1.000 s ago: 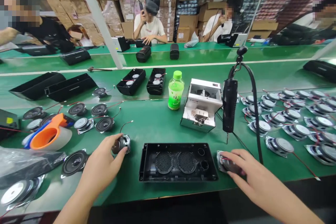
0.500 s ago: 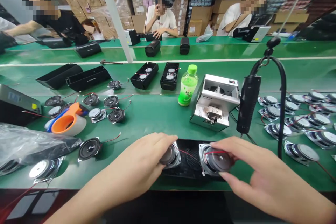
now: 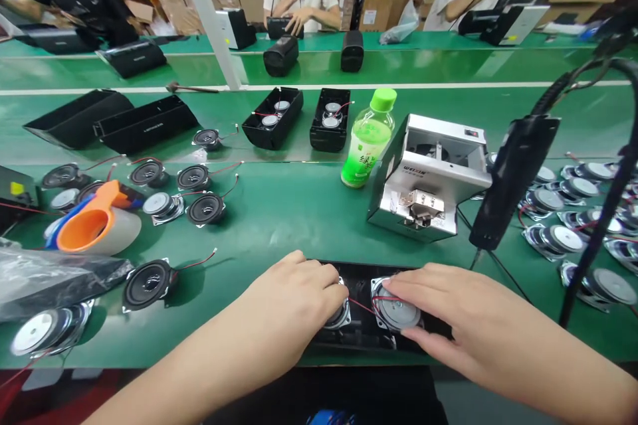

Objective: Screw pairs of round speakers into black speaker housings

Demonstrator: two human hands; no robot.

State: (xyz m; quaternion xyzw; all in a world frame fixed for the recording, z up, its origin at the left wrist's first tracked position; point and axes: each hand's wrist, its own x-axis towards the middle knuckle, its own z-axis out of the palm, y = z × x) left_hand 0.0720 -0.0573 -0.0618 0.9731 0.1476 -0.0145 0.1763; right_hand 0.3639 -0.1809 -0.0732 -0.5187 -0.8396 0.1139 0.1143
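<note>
A black speaker housing (image 3: pixel 359 273) lies lengthwise at the near edge of the green bench. Two silver speaker drivers sit in it, magnets up. My left hand (image 3: pixel 299 302) curls its fingers over the left driver (image 3: pixel 341 316) and hides most of it. On the right driver (image 3: pixel 397 312), my right hand (image 3: pixel 456 309) rests with its thumb at the near rim and its fingers at the far rim. Thin red wires run over the right driver and between the two.
A tape dispenser (image 3: pixel 102 229) and several loose drivers (image 3: pixel 149 284) lie to the left. Behind the housing stand a green-capped bottle (image 3: pixel 367 139) and a silver machine (image 3: pixel 428 179). A black electric screwdriver (image 3: pixel 513 179) hangs at right, before more drivers. Co-workers sit opposite.
Both drivers now sit lower and flatter in the housing; the right one was tilted before. My left fingers have curled further over theirs. The view has tipped downward.
</note>
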